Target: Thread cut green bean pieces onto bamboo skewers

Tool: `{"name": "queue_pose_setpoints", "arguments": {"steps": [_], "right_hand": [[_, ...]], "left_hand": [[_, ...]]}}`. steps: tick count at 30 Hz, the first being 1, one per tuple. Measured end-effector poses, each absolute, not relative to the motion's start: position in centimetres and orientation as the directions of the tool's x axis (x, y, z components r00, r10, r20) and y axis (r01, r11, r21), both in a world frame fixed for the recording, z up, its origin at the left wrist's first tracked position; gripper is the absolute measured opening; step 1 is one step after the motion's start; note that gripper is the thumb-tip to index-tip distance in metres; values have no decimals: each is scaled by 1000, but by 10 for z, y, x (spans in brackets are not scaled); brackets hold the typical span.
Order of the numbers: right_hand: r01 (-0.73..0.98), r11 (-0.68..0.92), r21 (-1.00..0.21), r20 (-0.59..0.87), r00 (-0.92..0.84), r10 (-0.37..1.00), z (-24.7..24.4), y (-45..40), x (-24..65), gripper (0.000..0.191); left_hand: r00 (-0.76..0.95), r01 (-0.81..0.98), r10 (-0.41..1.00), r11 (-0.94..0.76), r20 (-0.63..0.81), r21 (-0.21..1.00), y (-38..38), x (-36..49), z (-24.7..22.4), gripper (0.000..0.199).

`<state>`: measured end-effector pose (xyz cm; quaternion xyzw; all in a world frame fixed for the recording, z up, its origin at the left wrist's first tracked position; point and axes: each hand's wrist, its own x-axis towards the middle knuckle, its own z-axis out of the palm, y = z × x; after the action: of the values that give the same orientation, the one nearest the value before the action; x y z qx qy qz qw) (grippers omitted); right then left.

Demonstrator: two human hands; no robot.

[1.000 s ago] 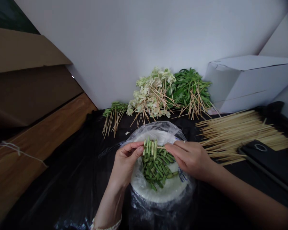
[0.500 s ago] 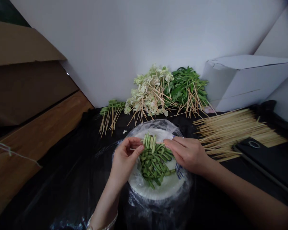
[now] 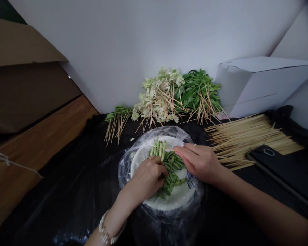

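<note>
My right hand [image 3: 199, 160] is closed in a pinch on a thin bamboo skewer [image 3: 170, 150]. Several cut green bean pieces [image 3: 157, 147] are threaded side by side on its left part. My left hand [image 3: 150, 177] reaches down into the heap of loose green bean pieces [image 3: 173, 167], its fingers curled and their tips hidden. That heap lies on a round white plate [image 3: 166, 205] wrapped in clear plastic film [image 3: 125, 167].
Behind the plate lie skewered beans [image 3: 122, 110], skewered pale cabbage [image 3: 151, 97] and skewered leafy greens [image 3: 199, 82] against the wall. To the right are bare bamboo skewers [image 3: 241, 138], a black phone [image 3: 279, 167] and a white box [image 3: 261, 82]. A cardboard box [image 3: 25, 95] stands left.
My left hand has left the skewer's left end and moved down into the loose beans. My right hand still holds the skewer in about the same place.
</note>
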<state>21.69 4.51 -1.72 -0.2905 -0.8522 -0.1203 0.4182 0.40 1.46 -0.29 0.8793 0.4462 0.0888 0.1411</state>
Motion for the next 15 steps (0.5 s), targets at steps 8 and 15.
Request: {"name": "queue_pose_setpoints", "arguments": {"steps": [8,15], "right_hand": [[589,805,-71,792,-458,405,-17,45,218,24],[553,822,-138,827,-392,403,-18,46,220,21]], "left_hand": [[572,736,818,-546,65,400,19,7,1,15],[271,555,946,-303,175,775,16,-8,8,8]]}}
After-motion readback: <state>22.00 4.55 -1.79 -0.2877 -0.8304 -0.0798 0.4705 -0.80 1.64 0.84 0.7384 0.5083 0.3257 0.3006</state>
